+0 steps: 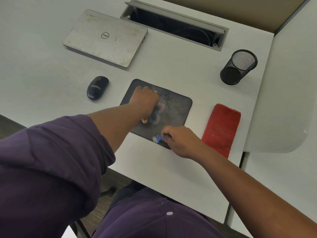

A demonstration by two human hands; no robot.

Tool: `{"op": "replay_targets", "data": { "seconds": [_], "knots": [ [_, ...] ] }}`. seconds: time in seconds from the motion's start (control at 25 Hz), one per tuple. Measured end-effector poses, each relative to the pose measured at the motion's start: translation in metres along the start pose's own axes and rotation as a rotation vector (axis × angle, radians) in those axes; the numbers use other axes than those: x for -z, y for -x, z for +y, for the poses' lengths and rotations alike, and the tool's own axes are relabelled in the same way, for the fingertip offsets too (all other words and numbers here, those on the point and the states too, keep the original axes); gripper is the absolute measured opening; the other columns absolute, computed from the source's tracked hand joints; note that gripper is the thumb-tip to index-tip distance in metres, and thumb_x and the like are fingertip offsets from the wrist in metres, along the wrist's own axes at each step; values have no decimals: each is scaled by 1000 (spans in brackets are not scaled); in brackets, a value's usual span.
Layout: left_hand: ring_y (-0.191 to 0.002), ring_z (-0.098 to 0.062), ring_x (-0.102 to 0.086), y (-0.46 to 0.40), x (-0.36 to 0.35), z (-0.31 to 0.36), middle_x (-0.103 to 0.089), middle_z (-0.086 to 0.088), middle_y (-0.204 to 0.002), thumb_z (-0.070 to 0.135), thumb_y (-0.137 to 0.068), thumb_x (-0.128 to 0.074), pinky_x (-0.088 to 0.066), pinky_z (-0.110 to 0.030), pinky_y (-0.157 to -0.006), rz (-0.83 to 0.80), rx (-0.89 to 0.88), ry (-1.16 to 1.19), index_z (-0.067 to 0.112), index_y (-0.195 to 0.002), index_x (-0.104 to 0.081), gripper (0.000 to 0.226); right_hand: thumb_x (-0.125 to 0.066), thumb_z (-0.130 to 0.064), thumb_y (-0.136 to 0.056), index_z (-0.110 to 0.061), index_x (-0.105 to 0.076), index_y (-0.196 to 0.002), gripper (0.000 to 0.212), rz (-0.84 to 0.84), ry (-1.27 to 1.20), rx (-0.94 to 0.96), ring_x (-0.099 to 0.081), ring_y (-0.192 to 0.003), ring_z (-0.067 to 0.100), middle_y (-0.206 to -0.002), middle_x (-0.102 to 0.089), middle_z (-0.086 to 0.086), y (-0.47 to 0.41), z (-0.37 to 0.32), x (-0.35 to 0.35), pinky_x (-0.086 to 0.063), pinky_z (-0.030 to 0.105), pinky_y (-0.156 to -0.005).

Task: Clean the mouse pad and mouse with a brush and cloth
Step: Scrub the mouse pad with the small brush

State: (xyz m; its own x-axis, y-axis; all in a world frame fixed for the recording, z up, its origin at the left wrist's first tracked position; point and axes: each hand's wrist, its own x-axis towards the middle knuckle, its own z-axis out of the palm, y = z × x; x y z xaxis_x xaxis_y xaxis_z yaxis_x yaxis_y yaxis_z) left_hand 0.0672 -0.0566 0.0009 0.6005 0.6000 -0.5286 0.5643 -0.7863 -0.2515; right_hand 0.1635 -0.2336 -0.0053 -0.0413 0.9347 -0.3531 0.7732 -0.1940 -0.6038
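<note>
Wooden brush (145, 119) in left hand (145, 100) lies diagonally across mouse pad (176, 109).

An office is indicated: a white desk (171, 69) fitted with a cable tray (175, 25), on which a closed laptop (104, 38), a mouse (97, 87) and a mesh pen holder (238, 67) are placed.

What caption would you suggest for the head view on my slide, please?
Left hand grips a wooden brush on the dusty mouse pad while the right hand steadies its corner.
</note>
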Motion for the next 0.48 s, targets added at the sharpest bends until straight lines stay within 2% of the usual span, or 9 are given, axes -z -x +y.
{"op": "replay_targets", "data": {
  "seconds": [0.08,0.12,0.2,0.28,0.4,0.48],
  "knots": [
    [-101,-23,-53,1,0,0,-56,3,-90,31,-55,-94,-32,-33,-75,1,2,-4,16,-111,-57,69,-38,-26,-91,-20,-55,-88,18,64,8,28,-56,-68,27,-75,-64,2,-2,-1,2,-48,41,-62],
    [-101,-23,-53,1,0,0,-52,3,-86,31,-54,-94,-32,-33,-75,3,4,-9,16,-114,-58,72,-39,-24,-93,-21,-57,-93,18,68,4,49,-56,-69,27,-77,-65,1,-3,-2,3,-47,40,-62],
    [-102,-23,-53,0,-1,1,-49,3,-84,31,-54,-95,-31,-33,-75,8,2,-13,15,-118,-57,75,-44,-17,-97,-24,-60,-108,20,-9,53,78,-58,-78,27,-90,-68,2,-4,-4,3,-48,39,-68],
    [-103,-23,-53,-1,-2,1,-54,2,-89,33,-55,-94,-31,-33,-75,6,1,-4,16,-119,-58,76,-48,-13,-95,-25,-63,-110,24,-112,142,48,-59,-87,27,-102,-69,2,-5,-4,5,-50,38,-73],
    [-103,-23,-53,-2,-3,1,-56,3,-91,35,-54,-95,-31,-33,-75,6,8,-4,16,-119,-58,77,-46,-16,-90,-25,-63,-97,21,-98,171,19,-58,-84,26,-97,-69,1,-7,-4,11,-52,40,-72],
    [-103,-23,-54,-2,-3,1,-57,3,-92,36,-51,-95,-32,-33,-75,9,6,2,16,-118,-58,79,-45,-13,-94,-26,-64,-105,26,-48,128,58,-59,-84,26,-95,-69,0,-11,-10,13,-52,39,-72]
  ]
}}
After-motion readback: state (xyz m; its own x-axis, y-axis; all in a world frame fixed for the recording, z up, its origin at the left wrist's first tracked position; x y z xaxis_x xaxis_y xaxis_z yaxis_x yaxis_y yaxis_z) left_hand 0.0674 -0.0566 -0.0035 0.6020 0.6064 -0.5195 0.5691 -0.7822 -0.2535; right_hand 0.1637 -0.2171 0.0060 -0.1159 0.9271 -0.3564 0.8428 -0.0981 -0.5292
